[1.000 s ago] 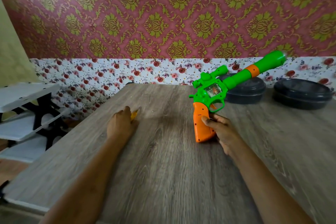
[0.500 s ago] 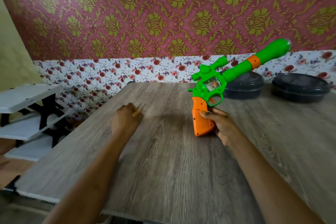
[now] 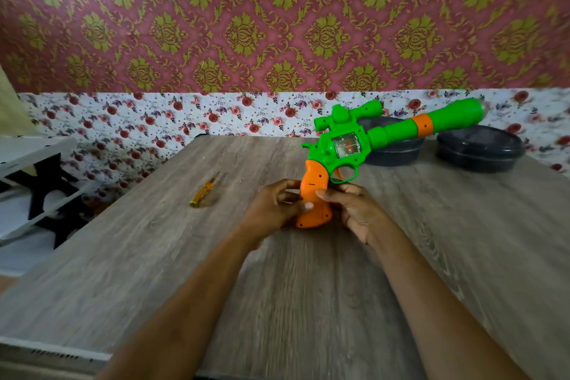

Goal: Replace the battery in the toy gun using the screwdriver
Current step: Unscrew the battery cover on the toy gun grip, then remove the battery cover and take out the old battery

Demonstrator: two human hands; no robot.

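The toy gun (image 3: 345,148) is green with an orange grip and an orange ring on its long barrel. It stands on the butt of its grip on the wooden table (image 3: 308,287), barrel pointing up and right. My left hand (image 3: 274,210) clasps the orange grip from the left. My right hand (image 3: 354,210) holds the same grip from the right, thumb on its face. The screwdriver (image 3: 204,190), small with a yellow handle, lies alone on the table to the left of my hands.
Two dark round lidded containers (image 3: 481,148) sit at the back right of the table, one partly behind the gun's barrel. A white and black shelf rack (image 3: 34,191) stands off the table's left side. Patterned wallpaper covers the wall behind.
My left hand has let go of the screwdriver, left it on the table, and moved right onto the gun's grip. The gun stays upright in my right hand.
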